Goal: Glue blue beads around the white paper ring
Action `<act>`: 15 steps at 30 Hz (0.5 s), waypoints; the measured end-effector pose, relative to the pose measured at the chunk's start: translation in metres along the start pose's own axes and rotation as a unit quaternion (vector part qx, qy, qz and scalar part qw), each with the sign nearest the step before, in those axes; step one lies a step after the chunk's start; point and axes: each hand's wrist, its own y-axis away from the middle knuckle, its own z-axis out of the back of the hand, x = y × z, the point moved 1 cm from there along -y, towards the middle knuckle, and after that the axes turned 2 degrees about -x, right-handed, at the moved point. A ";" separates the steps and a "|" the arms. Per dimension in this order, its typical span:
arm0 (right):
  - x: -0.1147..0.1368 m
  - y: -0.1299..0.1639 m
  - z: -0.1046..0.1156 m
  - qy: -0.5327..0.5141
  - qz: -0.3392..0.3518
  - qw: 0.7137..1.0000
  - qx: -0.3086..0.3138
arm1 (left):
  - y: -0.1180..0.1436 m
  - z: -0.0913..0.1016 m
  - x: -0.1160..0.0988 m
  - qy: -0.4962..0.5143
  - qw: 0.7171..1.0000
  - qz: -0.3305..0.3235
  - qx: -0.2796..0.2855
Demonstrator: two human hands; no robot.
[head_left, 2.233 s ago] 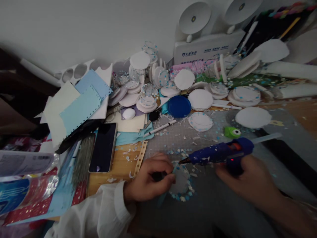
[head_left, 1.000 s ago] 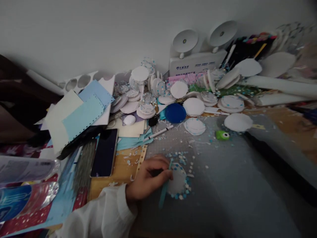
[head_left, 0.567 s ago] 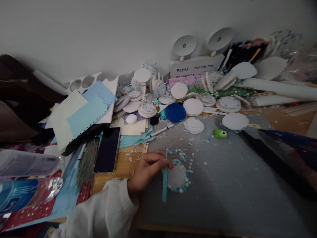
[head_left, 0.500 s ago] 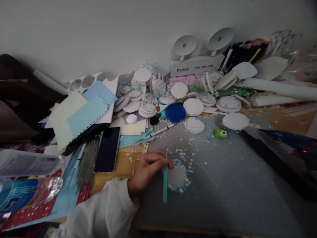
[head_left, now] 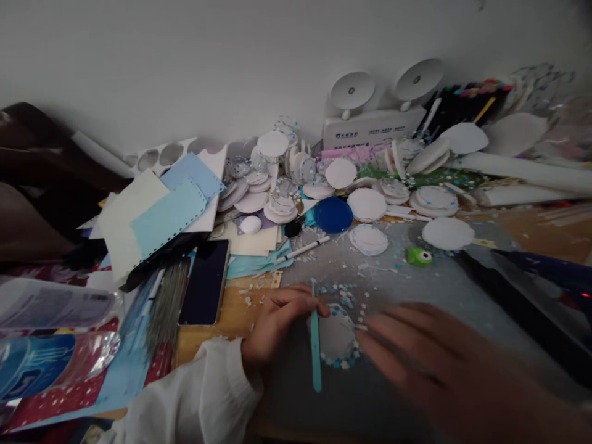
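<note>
The left hand [head_left: 277, 320] pinches a teal stick [head_left: 315, 345] near its upper end between thumb and fingers; the stick runs almost straight from 12 to 6 o'clock and lies along the left edge of a white disc [head_left: 337, 336]. The disc rests flat on the grey mat [head_left: 416, 394], rimmed with small blue and white bits. A white sleeve [head_left: 185, 401] covers the left forearm, coming in from 7 o'clock.

The right hand [head_left: 416, 351] is heavily blurred, its fingers spread and pointing toward the disc from 3 o'clock; the fingertips are just beside the disc's right edge, and whether they touch it cannot be told. It holds nothing.

At 10 o'clock from the left hand a dark phone [head_left: 206, 282] lies on the wooden worktop [head_left: 226, 320]. At 12 o'clock from the disc a white pen [head_left: 303, 250] lies slanted, with a blue round lid [head_left: 333, 214] beyond it among stacks of white discs [head_left: 277, 185]. At 1 o'clock sits a small green punch [head_left: 419, 256]. At 3 o'clock, at the frame's right edge, part of a blue glue gun [head_left: 550, 274] shows. Sheets of pale blue paper [head_left: 169, 213] are heaped at 10 o'clock, against the wall.
</note>
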 end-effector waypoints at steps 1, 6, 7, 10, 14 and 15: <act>0.001 -0.013 -0.011 -0.014 0.021 1.000 -0.014 | 0.000 0.000 0.000 -0.001 1.000 0.006 -0.006; 0.000 -0.043 -0.048 -0.025 0.092 0.995 -0.025 | -0.001 0.003 0.003 0.005 0.999 0.011 -0.041; -0.001 -0.044 -0.051 -0.025 0.105 0.994 -0.027 | -0.001 0.003 0.004 0.003 0.999 0.009 -0.047; -0.004 -0.044 -0.054 -0.024 0.144 0.989 -0.030 | -0.002 0.002 0.004 0.007 0.999 0.010 -0.047; -0.015 -0.035 -0.047 -0.005 0.120 0.991 -0.054 | -0.003 -0.002 -0.001 -0.009 1.000 -0.004 -0.028; -0.019 -0.030 -0.044 -0.007 0.098 0.993 -0.060 | -0.002 -0.001 -0.004 -0.028 0.999 -0.019 -0.020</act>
